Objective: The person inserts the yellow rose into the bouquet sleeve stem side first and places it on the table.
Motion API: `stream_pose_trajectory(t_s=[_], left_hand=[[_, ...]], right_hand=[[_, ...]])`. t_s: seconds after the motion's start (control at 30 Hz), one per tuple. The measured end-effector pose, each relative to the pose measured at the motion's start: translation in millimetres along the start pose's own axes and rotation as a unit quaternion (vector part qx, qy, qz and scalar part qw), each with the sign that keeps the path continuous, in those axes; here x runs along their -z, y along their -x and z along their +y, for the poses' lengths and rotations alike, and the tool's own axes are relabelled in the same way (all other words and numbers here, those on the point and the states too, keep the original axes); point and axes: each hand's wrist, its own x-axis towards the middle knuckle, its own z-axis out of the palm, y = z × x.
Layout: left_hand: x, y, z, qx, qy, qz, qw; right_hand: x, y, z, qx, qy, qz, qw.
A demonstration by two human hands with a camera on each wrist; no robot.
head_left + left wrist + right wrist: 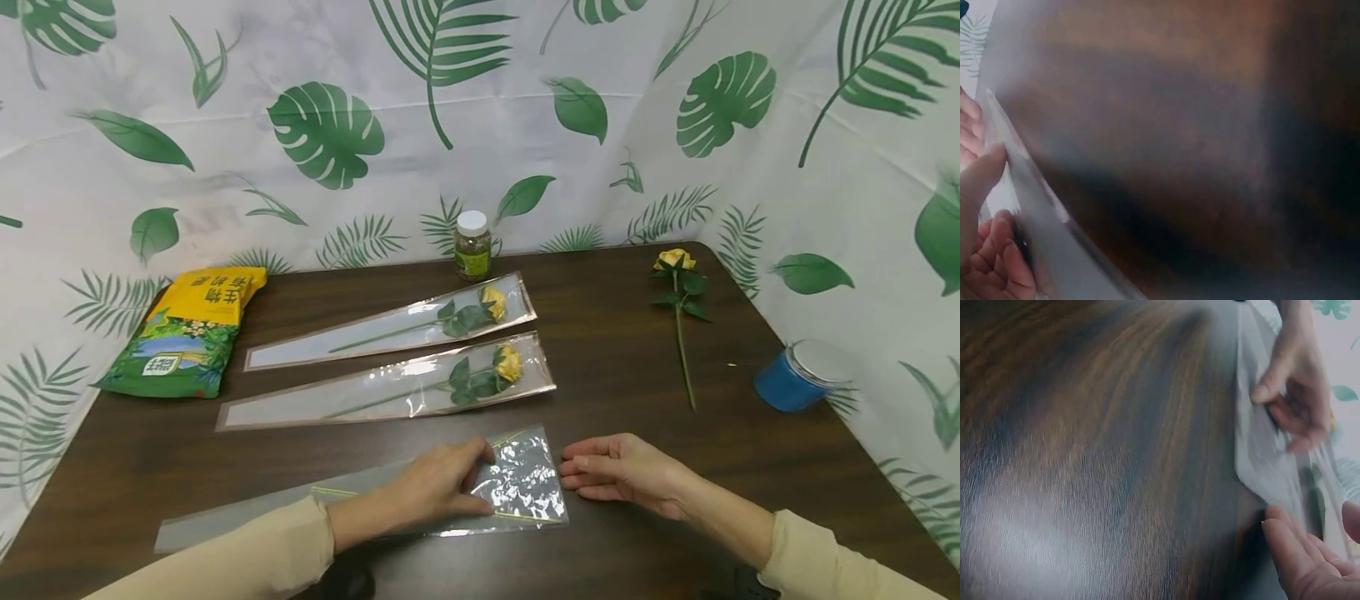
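A clear flat flower sleeve (517, 479), wide at its right end and narrow at the left, lies along the near part of the table. My left hand (431, 492) rests on it near the wide end, thumb and fingertips apart on the film. Just past that wide edge is my right hand (626, 475), fingers extended and nothing held. In the right wrist view the fingers (1291, 544) of my right hand are close to the edge of the sleeve (1254, 450); whether they touch it I cannot tell.
Behind lie two sleeved yellow roses (508, 363) (493, 303). A loose yellow rose (680, 325) lies at right, near a blue can (795, 379). A white-lidded jar (472, 250) stands at the back, and a yellow-green bag (183, 333) lies at left.
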Motion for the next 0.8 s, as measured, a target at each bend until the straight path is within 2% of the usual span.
stream_pose_trajectory(t_s=[0.2, 0.27, 0.37, 0.47, 0.53, 0.6, 0.67, 0.8], left_hand=[[-2.4, -8.5, -8.8, -0.006, 0.005, 0.016, 0.9998], [-3.1, -11.0, -10.2, 0.006, 0.02, 0.018, 0.9996], [-2.6, -13.4, -9.6, 0.046, 0.067, 0.02, 0.9965], [-4.2, -16.4, -4.9, 0.101, 0.121, 0.05, 0.9863], [-6.7, -18.8, 0.0, 0.142, 0.149, 0.083, 0.9751], [-10.5, -22.0, 5.2, 0.17, 0.172, 0.12, 0.963], [-14.2, -24.5, 9.6, 0.188, 0.179, 0.151, 0.9539], [-21.8, -28.1, 15.6, 0.201, 0.175, 0.19, 0.9449]], right_hand=[[-10, -13.9, 5, -0.006, 0.028, 0.018, 0.9994], [-13, -20.5, 6, -0.004, 0.048, 0.027, 0.9985], [-17, -30.5, 6, 0.005, 0.081, 0.035, 0.9961], [-20, -37.5, 5, 0.033, 0.118, 0.048, 0.9912], [-21, -39.7, 3, 0.064, 0.149, 0.059, 0.985], [-22, -41.6, 2, 0.097, 0.186, 0.076, 0.9747], [-22, -43.7, 1, 0.128, 0.216, 0.092, 0.9637], [-23, -49.4, 2, 0.181, 0.255, 0.124, 0.9417]])
